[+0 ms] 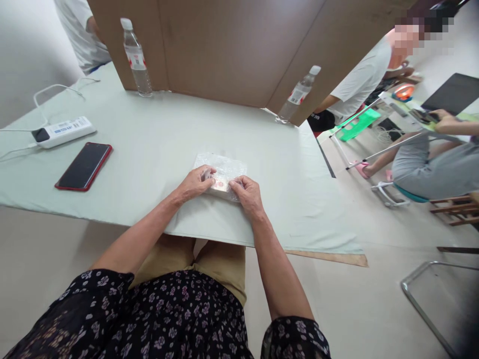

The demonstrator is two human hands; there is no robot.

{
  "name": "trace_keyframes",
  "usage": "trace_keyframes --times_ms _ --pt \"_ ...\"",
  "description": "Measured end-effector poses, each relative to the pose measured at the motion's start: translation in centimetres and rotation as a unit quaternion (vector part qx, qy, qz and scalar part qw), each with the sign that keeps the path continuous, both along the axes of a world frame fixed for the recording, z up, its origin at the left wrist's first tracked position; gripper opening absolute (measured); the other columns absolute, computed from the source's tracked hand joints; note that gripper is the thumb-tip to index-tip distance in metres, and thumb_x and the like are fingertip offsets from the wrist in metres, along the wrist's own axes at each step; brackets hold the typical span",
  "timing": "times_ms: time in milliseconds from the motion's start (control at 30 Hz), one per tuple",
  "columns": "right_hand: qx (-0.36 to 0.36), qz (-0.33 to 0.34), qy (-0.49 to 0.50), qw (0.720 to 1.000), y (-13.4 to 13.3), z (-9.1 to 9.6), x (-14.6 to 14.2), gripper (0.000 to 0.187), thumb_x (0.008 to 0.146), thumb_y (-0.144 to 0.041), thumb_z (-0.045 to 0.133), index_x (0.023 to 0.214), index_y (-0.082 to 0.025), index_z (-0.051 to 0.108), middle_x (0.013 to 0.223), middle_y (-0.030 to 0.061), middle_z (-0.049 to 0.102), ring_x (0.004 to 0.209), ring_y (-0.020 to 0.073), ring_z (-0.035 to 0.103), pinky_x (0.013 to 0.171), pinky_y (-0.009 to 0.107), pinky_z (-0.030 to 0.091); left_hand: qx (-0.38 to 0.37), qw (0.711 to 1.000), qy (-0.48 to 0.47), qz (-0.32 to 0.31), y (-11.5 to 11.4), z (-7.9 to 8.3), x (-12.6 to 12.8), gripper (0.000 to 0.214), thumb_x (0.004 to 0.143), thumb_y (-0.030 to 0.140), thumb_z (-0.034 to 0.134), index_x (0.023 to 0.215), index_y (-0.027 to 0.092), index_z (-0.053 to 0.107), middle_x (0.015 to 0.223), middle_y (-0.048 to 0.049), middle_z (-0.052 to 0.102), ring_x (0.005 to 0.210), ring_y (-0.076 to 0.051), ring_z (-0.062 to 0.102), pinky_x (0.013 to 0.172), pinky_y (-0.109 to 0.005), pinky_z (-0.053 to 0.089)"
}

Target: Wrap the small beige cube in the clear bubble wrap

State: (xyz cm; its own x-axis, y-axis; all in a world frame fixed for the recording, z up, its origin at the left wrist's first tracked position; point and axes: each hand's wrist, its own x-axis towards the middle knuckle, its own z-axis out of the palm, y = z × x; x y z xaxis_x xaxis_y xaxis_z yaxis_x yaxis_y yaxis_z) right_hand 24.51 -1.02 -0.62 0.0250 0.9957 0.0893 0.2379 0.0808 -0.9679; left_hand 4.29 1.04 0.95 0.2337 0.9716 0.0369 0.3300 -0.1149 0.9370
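Note:
A sheet of clear bubble wrap (pixel 232 164) lies on the pale green tablecloth, with a small pale box (pixel 220 184) bearing reddish marks on it or in it; I cannot tell how far the wrap covers the box. At the box's left end, my left hand (pixel 196 182) has its fingers closed on gathered bubble wrap. My right hand (pixel 247 194) pinches the wrap at the other end, thumb close to the box's top. Part of the box is hidden by the fingers and the film.
A phone with a red case (pixel 84 167) and a white power strip or power bank (pixel 65 132) with cables lie to the left. Water bottles (pixel 137 65) (pixel 299 94) stand against an upright cardboard panel (pixel 232 50). Other people sit beyond the panel and at the right.

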Motion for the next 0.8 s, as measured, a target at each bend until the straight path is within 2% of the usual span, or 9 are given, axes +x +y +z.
trace_keyframes --times_ms 133,400,500,567,700,800 --pt "0.007 -0.003 -0.019 1.000 0.2 -0.2 0.0 0.024 0.078 -0.043 0.066 0.070 -0.021 0.059 0.064 -0.0041 0.052 0.064 0.0128 0.045 0.063 0.027 0.039 0.014 1.000 0.013 -0.014 0.0 -0.2 0.1 0.021 0.076 0.033 0.059 0.088 0.018 0.066 0.072 0.0020 0.057 0.067 -0.014 0.049 0.065 -0.027 0.041" --pt "0.005 -0.015 -0.020 1.000 0.2 -0.4 0.0 0.025 0.079 -0.042 0.065 0.068 -0.021 0.058 0.064 -0.0038 0.053 0.062 0.0124 0.047 0.064 0.028 0.042 -0.016 0.999 -0.042 -0.006 -0.1 -0.1 0.0 0.021 0.076 0.038 0.064 0.080 0.018 0.066 0.067 0.0024 0.054 0.060 -0.012 0.045 0.058 -0.025 0.036" --pt "0.004 -0.019 -0.020 1.000 0.5 -0.6 0.0 0.022 0.079 -0.042 0.064 0.072 -0.021 0.060 0.068 -0.0021 0.059 0.065 0.0137 0.051 0.065 0.028 0.044 -0.013 0.999 -0.041 -0.005 -0.2 0.0 0.0 0.020 0.077 0.037 0.064 0.080 0.018 0.065 0.066 0.0027 0.054 0.059 -0.011 0.044 0.057 -0.025 0.035" --pt "0.015 -0.034 -0.032 0.999 0.5 -0.7 0.1 0.020 0.079 -0.040 0.064 0.080 -0.020 0.064 0.078 0.0008 0.066 0.070 0.0153 0.057 0.068 0.029 0.047 -0.012 0.999 -0.037 -0.005 -0.2 0.0 0.0 0.019 0.077 0.037 0.063 0.080 0.018 0.065 0.066 0.0027 0.054 0.060 -0.011 0.044 0.057 -0.025 0.035" --pt "0.100 -0.101 -0.080 0.987 -0.3 -0.5 0.0 0.020 0.083 -0.036 0.060 0.094 -0.021 0.066 0.106 0.0087 0.073 0.088 0.0203 0.067 0.076 0.034 0.052 -0.016 0.999 -0.032 -0.003 -0.1 -0.1 0.1 0.019 0.076 0.035 0.062 0.081 0.017 0.065 0.067 0.0025 0.055 0.060 -0.011 0.045 0.057 -0.025 0.034" --pt "0.201 -0.106 -0.135 0.964 -1.6 -0.4 -0.5 0.014 0.090 -0.029 0.054 0.094 -0.023 0.066 0.112 0.0104 0.074 0.105 0.0232 0.068 0.090 0.040 0.053 -0.017 0.999 -0.031 -0.007 0.0 -0.2 0.1 0.018 0.076 0.035 0.062 0.080 0.018 0.065 0.067 0.0025 0.054 0.060 -0.011 0.044 0.056 -0.025 0.034"
